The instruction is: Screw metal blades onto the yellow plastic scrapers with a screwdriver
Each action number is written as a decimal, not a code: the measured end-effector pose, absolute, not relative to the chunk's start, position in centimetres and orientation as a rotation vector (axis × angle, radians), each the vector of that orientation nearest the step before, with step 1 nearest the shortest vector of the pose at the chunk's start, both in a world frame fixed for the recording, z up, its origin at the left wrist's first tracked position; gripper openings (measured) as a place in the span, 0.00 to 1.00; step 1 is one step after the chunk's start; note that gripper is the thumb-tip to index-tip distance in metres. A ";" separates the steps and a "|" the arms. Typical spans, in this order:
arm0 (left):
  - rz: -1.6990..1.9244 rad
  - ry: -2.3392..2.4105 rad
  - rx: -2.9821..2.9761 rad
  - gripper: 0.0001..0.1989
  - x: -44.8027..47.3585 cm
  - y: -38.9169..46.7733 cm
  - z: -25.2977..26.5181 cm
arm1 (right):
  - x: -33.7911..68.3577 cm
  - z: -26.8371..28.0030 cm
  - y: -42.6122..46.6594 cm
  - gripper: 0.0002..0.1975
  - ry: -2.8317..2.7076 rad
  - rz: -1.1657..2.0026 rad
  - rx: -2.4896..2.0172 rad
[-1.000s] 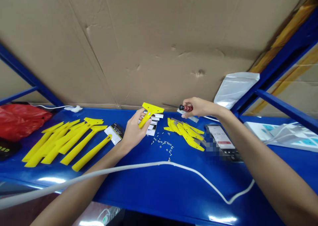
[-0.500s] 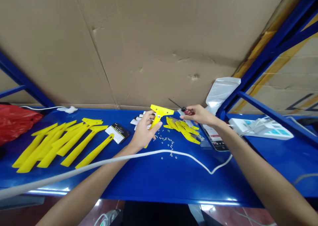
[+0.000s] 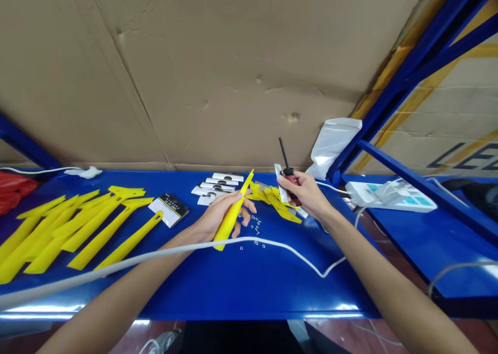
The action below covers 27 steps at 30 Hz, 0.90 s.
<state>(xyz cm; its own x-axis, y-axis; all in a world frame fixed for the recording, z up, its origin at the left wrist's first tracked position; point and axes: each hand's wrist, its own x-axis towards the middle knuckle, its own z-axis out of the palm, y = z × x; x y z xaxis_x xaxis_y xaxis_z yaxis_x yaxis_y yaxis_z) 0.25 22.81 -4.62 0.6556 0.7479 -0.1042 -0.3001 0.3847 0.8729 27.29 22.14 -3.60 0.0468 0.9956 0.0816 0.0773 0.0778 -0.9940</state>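
My left hand point(image 3: 212, 214) is closed around a yellow scraper point(image 3: 230, 220), turned edge-on with its head pointing up. In my right hand point(image 3: 313, 195) is a screwdriver point(image 3: 288, 175) with a red and black handle, its dark shaft pointing up. A flat whitish strip point(image 3: 280, 180) is pinched in the same hand. Between and below the hands lie small nuts and screws point(image 3: 254, 224), loose on the blue table point(image 3: 264, 286). Flat yellow plates point(image 3: 282, 206) are piled beside my right hand. Several yellow scraper handles point(image 3: 105, 219) lie at the left.
Black and white packets point(image 3: 169, 208) lie left of my left hand, with more small packets point(image 3: 216, 185) behind it. A white cable point(image 3: 155, 254) crosses in front of both forearms. A white power strip point(image 3: 389, 195) is at the right, and cardboard point(image 3: 213, 73) stands behind the table.
The scraper has turned from face-on to edge-on in my left hand. My right hand has turned the screwdriver more upright, and the whitish strip shows more clearly. The view has shifted right.
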 end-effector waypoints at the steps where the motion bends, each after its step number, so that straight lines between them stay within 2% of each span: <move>1: 0.676 0.543 0.932 0.22 0.3 22.9 -4.6 | 27.3 -3.5 22.0 0.28 -1.257 1.056 -1.231; 8: 0.489 0.459 0.827 0.16 -0.3 23.4 -5.0 | 26.8 -2.8 21.3 0.26 -1.332 0.955 -1.204; 12: 0.268 0.353 0.853 0.24 -0.6 23.4 -5.2 | 25.9 -2.5 20.5 0.30 -1.366 0.956 -1.155; 16: 0.184 0.316 0.802 0.25 -0.3 22.9 -5.0 | 25.0 -2.6 19.8 0.26 -1.437 0.994 -1.118; 22: 0.130 0.340 0.769 0.29 0.1 21.8 -4.5 | 24.1 -3.0 19.6 0.26 -1.512 0.973 -1.180; 27: 0.346 0.575 0.864 0.17 0.4 20.2 -3.7 | 23.5 -3.7 19.5 0.26 -1.577 0.954 -1.180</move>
<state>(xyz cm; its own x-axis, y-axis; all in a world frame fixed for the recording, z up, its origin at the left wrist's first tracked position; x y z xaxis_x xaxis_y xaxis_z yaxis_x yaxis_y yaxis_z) 0.44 20.16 -3.67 0.7965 0.5056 -0.3315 -0.0564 0.6081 0.7919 23.51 19.50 -3.67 -0.1199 0.9689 0.2163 0.2580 0.2408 -0.9357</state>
